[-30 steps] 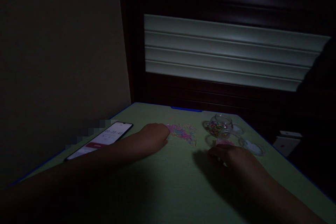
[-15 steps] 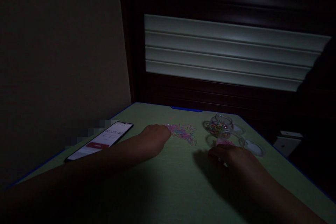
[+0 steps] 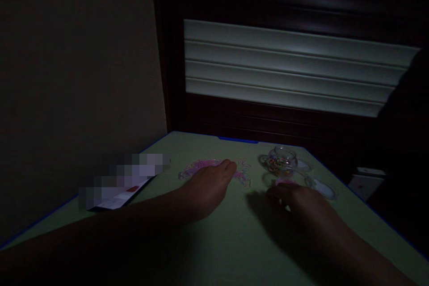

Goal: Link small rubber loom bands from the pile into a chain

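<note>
On the pale green table (image 3: 221,241) lies a loose spread of thin pink and mixed-colour bands (image 3: 241,178). My left hand (image 3: 209,185) is over the middle of this spread, its fingers pressed together; what they hold, if anything, is hidden. More pink bands show behind and to the left of its knuckles. My right hand (image 3: 298,199) is at a second clear jar holding pink bands (image 3: 284,180), fingers curled at its near side. Behind it stands a clear round jar (image 3: 281,161) with multicoloured bands inside.
A phone (image 3: 117,197), partly blurred out, lies at the left of the table. Right of the jars are clear round lids (image 3: 321,187). A white box (image 3: 365,185) sits beyond the right edge. Behind is a dark panel with pale slats (image 3: 284,67).
My left hand has moved right, over the bands, uncovering pink bands to its left. My right hand has hardly moved.
</note>
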The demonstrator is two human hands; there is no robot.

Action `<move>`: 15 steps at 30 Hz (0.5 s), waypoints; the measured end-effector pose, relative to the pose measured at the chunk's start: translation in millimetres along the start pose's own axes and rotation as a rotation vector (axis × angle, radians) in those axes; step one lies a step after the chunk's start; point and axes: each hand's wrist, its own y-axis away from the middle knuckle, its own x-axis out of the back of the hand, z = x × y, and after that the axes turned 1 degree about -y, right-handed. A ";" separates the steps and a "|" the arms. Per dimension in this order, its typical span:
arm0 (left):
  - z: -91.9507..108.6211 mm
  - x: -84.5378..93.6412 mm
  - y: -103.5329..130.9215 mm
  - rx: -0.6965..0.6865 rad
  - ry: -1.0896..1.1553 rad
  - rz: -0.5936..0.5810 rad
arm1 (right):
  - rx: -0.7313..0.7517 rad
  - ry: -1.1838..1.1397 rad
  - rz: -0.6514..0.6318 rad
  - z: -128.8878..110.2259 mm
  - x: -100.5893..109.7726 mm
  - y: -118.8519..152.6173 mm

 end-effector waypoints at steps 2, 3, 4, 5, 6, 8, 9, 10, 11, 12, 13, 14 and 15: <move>5.4 -10.2 -0.7 -0.022 0.053 0.031 | 0.009 -0.006 0.008 1.4 -1.0 -0.8; 8.4 -15.1 -0.8 -0.022 0.085 0.041 | 0.013 -0.006 0.009 1.8 -1.2 -1.2; 11.5 -19.5 -0.8 -0.018 0.114 0.050 | 0.013 -0.003 0.014 1.8 -1.1 -1.7; 14.5 -23.3 -0.6 -0.018 0.136 0.061 | 0.008 0.002 0.019 1.5 -0.7 -2.2; 17.1 -26.1 -0.4 -0.035 0.165 0.062 | -0.001 0.009 0.023 1.0 -0.1 -2.6; 21.3 -28.8 0.4 -0.044 0.216 0.076 | -0.016 0.018 0.027 -0.8 1.5 -3.2; 22.7 -28.8 0.8 -0.046 0.238 0.084 | -0.020 0.015 0.030 -1.8 2.3 -3.2; 23.6 -28.2 1.2 -0.046 0.256 0.092 | -0.023 0.007 0.035 -2.6 3.0 -3.1; 24.2 -27.2 1.5 -0.045 0.269 0.099 | -0.024 -0.007 0.041 -3.3 3.5 -2.7; 24.5 -26.1 1.9 -0.049 0.278 0.104 | -0.022 -0.025 0.050 -3.8 3.6 -2.2; 24.7 -24.9 2.3 -0.056 0.284 0.106 | -0.018 -0.046 0.055 -4.1 3.6 -1.7; 24.9 -23.8 2.8 -0.064 0.286 0.106 | -0.010 -0.066 0.056 -4.1 3.2 -1.3; 25.0 -23.0 3.2 -0.072 0.286 0.103 | 0.002 -0.084 0.053 -4.0 2.7 -0.9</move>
